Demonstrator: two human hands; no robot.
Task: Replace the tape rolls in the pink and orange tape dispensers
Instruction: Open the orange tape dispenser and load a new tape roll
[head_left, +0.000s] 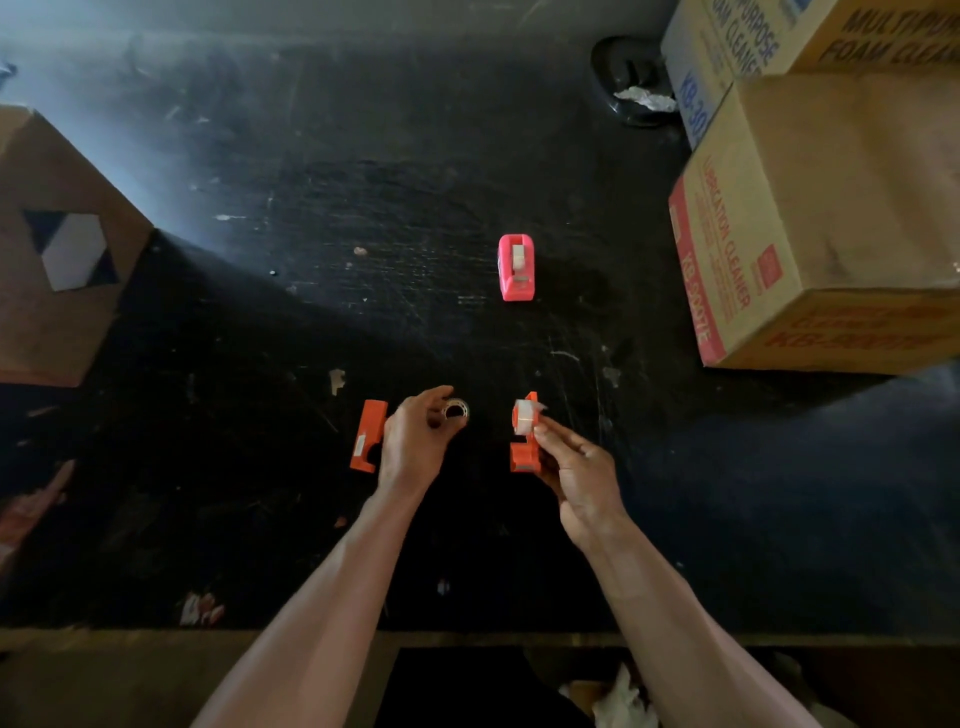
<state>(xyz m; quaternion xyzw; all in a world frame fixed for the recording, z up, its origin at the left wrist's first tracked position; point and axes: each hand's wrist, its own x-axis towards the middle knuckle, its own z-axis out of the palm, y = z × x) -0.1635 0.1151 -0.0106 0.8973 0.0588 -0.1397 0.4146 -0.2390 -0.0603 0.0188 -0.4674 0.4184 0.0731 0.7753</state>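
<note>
The pink tape dispenser (515, 267) stands closed on the black table, far from both hands, with a tape roll showing in its top. The orange dispenser is split in two. One orange half (368, 435) lies flat just left of my left hand (415, 441). My left hand pinches a small clear tape roll (455, 409) by its rim, just above the table. The other orange half (524, 441) carries a white tape roll (523, 415), and my right hand (576, 467) holds this half from the right, fingertips on the roll.
Stacked cardboard cleaner boxes (810, 218) fill the right rear. Another cardboard box (57, 249) sits at the left edge. A dark dish with crumpled paper (634, 83) lies at the back. Paper scraps (200, 608) dot the scratched table (311, 208); its front edge runs below my forearms.
</note>
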